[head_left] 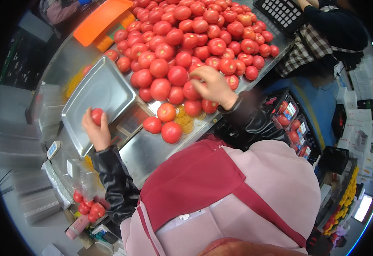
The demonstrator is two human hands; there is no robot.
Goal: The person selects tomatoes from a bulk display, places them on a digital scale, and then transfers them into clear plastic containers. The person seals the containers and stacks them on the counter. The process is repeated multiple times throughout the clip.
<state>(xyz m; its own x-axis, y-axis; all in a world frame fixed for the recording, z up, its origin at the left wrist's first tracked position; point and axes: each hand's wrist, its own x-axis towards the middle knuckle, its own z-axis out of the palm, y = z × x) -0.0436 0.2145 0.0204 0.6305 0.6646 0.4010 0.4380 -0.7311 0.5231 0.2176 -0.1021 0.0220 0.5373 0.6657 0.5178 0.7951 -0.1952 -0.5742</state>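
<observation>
My left hand [97, 131] is closed round a red tomato [97, 116] above the shallow metal tray [120, 83]. My right hand [214, 85] reaches over the near side of a big heap of tomatoes [182, 38], thumb and fingers apart and curved. Its thumb lies close against one tomato [190, 91]; whether it touches is hard to tell. Three tomatoes, one of them the large near one [172, 132], lie at the heap's near edge. Beside them is a small pile of yellow rubber bands [185, 120].
An orange tray [101, 21] stands at the far left of the metal table [146, 155]. Stacked clear plastic boxes [35, 187] fill the left. A black crate with packed tomatoes [295, 123] sits at right. Another person in a checked apron [308, 49] stands beyond, near a black crate [282, 15].
</observation>
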